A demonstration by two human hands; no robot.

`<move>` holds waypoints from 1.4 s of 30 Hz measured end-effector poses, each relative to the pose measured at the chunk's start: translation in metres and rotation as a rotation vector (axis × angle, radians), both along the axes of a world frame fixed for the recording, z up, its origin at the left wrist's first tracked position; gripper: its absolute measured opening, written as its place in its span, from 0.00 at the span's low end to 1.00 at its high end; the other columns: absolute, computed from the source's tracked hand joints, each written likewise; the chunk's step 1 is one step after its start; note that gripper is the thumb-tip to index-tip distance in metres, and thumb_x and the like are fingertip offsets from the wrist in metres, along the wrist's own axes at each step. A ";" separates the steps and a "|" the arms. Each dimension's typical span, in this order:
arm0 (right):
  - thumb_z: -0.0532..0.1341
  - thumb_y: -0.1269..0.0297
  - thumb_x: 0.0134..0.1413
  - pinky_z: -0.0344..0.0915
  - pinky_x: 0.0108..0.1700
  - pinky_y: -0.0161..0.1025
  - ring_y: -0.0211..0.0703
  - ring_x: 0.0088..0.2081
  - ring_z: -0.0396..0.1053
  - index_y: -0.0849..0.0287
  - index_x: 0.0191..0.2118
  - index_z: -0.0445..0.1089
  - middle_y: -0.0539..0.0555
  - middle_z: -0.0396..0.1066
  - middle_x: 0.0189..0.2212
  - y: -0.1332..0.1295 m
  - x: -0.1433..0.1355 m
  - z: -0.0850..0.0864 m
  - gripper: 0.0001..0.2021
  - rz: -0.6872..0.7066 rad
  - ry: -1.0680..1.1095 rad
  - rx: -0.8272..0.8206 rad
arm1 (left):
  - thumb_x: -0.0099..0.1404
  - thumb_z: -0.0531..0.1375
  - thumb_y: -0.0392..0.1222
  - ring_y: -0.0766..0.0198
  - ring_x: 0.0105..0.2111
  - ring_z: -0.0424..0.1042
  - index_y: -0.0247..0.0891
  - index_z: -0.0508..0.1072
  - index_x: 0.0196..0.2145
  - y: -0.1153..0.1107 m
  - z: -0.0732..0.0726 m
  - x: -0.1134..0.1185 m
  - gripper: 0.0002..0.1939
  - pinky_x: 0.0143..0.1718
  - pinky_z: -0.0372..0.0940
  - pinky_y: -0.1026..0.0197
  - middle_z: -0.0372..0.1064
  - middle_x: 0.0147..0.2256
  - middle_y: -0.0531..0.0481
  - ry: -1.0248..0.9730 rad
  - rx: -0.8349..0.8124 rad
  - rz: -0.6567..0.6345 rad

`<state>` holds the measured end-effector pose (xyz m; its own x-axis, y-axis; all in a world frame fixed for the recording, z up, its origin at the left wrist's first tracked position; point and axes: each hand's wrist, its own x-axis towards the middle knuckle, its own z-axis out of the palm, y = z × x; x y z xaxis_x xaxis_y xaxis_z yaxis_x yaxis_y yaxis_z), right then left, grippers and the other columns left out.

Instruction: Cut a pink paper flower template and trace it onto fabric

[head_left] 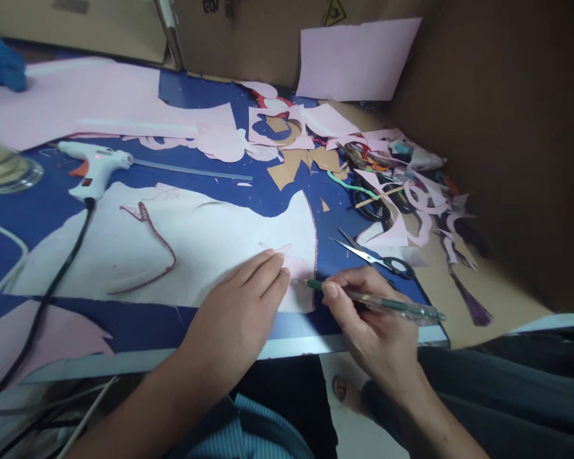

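My right hand (375,319) grips a green pen (387,305), its tip at a small pink paper piece (294,271) near the right end of a white cloth piece (220,239). Fingers laid flat, my left hand (246,299) presses on the pink piece and the cloth. Red stitching edges the cloth on its right side, and a dark red stitched line curves across its left part. Just beyond my right hand lie scissors (373,255) with black handles, their blades apart.
A white glue gun (95,167) with a black cord rests at the left, near a roll of tape (7,167). Pink paper sheets (110,105) lie behind. Paper scraps (425,197) pile up at the right, beside a purple tassel (473,303). Cardboard walls (488,140) enclose the table.
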<state>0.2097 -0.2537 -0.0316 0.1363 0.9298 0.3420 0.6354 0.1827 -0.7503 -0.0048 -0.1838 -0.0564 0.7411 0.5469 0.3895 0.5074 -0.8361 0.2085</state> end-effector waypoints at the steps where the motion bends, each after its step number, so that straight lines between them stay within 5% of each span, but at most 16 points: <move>1: 0.66 0.66 0.73 0.68 0.29 0.31 0.35 0.26 0.75 0.52 0.40 0.74 0.44 0.78 0.28 -0.001 0.001 0.000 0.05 -0.005 0.004 -0.001 | 0.79 0.53 0.29 0.44 0.65 0.76 0.26 0.77 0.59 0.000 0.000 0.000 0.18 0.66 0.75 0.41 0.77 0.62 0.33 -0.004 0.001 0.000; 36: 0.68 0.61 0.72 0.65 0.27 0.35 0.39 0.28 0.74 0.53 0.38 0.76 0.47 0.78 0.28 -0.004 0.011 -0.004 0.07 -0.155 0.006 -0.013 | 0.79 0.53 0.29 0.45 0.65 0.75 0.28 0.77 0.59 0.000 0.000 0.000 0.18 0.66 0.74 0.41 0.76 0.64 0.35 -0.008 -0.015 0.007; 42: 0.67 0.66 0.71 0.69 0.30 0.34 0.38 0.28 0.75 0.52 0.41 0.76 0.46 0.78 0.29 -0.005 0.001 0.001 0.04 -0.016 0.025 -0.003 | 0.79 0.52 0.29 0.45 0.66 0.74 0.26 0.76 0.60 0.000 0.001 0.000 0.18 0.67 0.73 0.42 0.76 0.63 0.34 -0.012 -0.004 -0.002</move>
<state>0.2102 -0.2590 -0.0307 0.1599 0.9284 0.3354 0.6196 0.1701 -0.7662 -0.0050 -0.1841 -0.0554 0.7373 0.5474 0.3958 0.5036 -0.8360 0.2182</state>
